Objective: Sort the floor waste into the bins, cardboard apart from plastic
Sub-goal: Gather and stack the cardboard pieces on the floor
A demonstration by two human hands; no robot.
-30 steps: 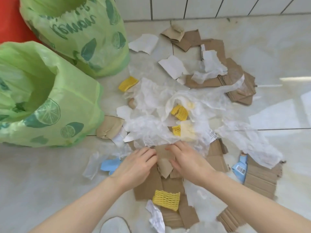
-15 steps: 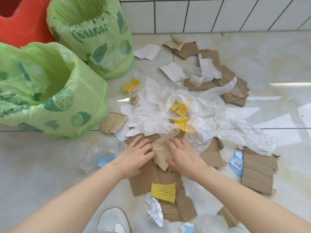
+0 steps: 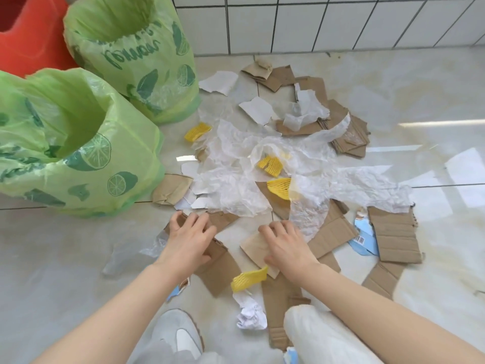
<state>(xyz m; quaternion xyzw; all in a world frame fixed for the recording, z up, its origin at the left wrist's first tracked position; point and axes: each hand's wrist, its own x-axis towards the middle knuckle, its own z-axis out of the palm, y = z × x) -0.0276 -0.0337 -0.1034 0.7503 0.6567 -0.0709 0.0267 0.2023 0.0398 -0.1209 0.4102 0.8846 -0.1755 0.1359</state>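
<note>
Torn brown cardboard, thin white plastic sheets (image 3: 236,185) and yellow foam nets (image 3: 271,165) lie mixed on the tiled floor. My left hand (image 3: 189,237) grips the top edge of a brown cardboard piece (image 3: 220,271), fingers curled over it. My right hand (image 3: 286,245) holds a paler tan cardboard piece (image 3: 253,248), with bare floor between the two hands. Two bins lined with green lemon-print bags stand open at the left, the near bin (image 3: 118,179) and the far bin (image 3: 157,74).
A red bin (image 3: 26,35) stands behind the green ones. More cardboard (image 3: 393,235) and a blue packet (image 3: 363,237) lie right; clear plastic (image 3: 131,253) lies left. A yellow net (image 3: 248,278) and crumpled paper (image 3: 250,315) lie near my shoe (image 3: 181,334). A tiled wall closes the back.
My hands, close together over the tan piece before, have drawn apart, each taking a cardboard piece with it. Bare floor now shows between them. The view has tilted up toward the wall.
</note>
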